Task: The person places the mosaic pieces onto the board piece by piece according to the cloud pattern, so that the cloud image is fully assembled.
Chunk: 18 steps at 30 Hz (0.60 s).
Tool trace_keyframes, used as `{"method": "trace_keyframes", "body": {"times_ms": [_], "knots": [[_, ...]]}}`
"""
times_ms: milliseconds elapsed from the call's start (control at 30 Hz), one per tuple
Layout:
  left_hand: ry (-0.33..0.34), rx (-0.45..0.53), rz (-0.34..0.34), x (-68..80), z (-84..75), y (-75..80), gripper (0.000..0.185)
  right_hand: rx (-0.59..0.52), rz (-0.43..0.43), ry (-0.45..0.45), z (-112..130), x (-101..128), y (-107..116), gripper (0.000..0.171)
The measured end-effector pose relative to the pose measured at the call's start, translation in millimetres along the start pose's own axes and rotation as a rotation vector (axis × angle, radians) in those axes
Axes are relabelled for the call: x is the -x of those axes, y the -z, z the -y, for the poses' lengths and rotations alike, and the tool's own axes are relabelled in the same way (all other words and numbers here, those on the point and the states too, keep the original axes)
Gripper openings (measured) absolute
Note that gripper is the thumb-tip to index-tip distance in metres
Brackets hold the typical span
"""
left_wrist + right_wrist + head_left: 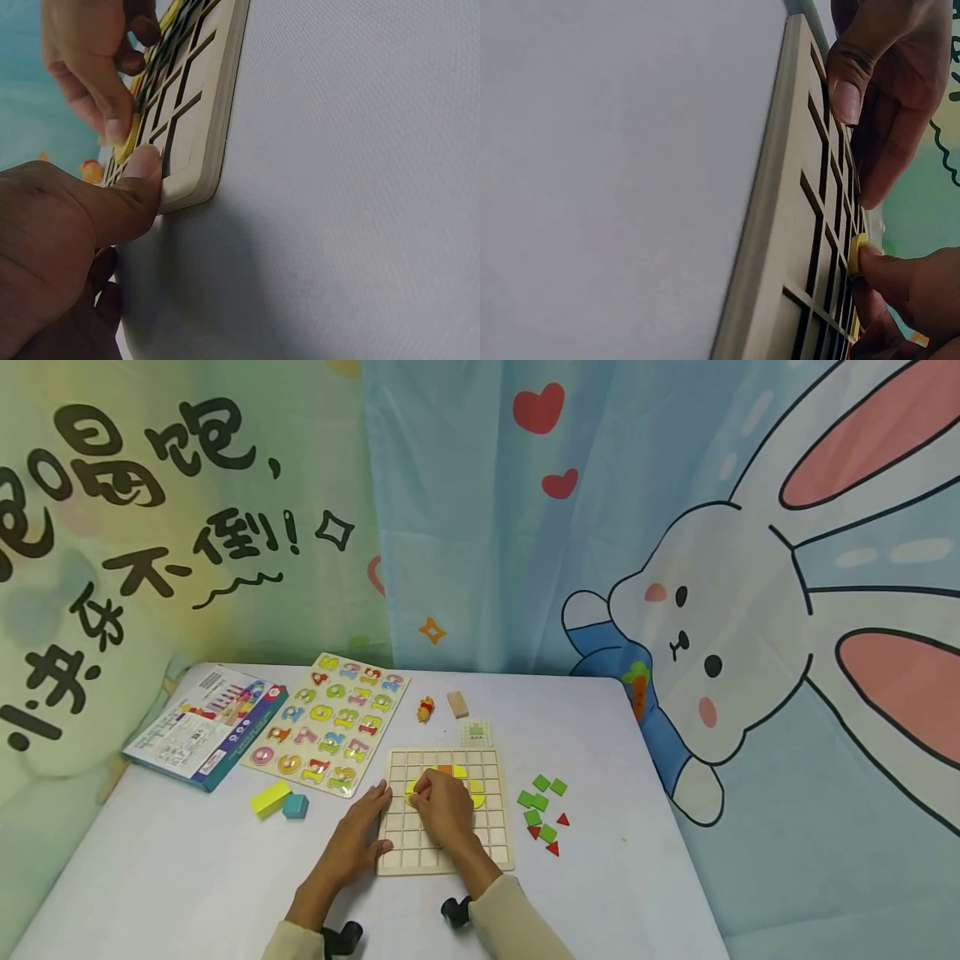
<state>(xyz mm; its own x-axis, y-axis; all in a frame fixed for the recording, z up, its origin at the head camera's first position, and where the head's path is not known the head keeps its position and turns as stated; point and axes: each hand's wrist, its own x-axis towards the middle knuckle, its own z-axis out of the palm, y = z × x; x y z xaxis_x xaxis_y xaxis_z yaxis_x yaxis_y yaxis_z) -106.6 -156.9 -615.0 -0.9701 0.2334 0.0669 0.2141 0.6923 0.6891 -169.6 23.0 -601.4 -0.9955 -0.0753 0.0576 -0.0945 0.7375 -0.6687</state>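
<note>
head view: pale wooden grid board (446,860) lies flat near the front middle of the white table (637,893). left hand (358,833) rests beside the board's left edge, fingers extended, thumb tip touching that edge; it grips nothing. right hand (444,807) lies over the board's middle, fingertips pinching a flat yellow tile (856,253) against the grid, beside other yellow and orange tiles (452,770) already seated. loose green square tiles (538,800) and red triangles (555,835) sit just off the board's right edge. number puzzle board (330,722), blue box (205,737), and yellow and teal blocks (279,799) lie left. bare tabletop extends to the front right.
</note>
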Motion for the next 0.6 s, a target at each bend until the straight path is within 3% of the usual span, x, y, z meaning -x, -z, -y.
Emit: {"method": "trace_keyframes", "body": {"times_ms": [267, 433, 600], "knots": [[0.006, 0.012, 0.003, -0.6, -1.8, 0.7, 0.082, 0.018, 0.014, -0.018, 2, -1, 4, 0.024], [0.010, 0.021, 0.002, -0.5, -3.8, 1.3, 0.083, 0.022, 0.034, -0.030, 3, 1, 8, 0.019], [-0.007, 0.021, -0.005, 0.2, -3.2, 1.2, 0.082, -0.041, 0.069, -0.017, -3, 4, 15, 0.016]]}}
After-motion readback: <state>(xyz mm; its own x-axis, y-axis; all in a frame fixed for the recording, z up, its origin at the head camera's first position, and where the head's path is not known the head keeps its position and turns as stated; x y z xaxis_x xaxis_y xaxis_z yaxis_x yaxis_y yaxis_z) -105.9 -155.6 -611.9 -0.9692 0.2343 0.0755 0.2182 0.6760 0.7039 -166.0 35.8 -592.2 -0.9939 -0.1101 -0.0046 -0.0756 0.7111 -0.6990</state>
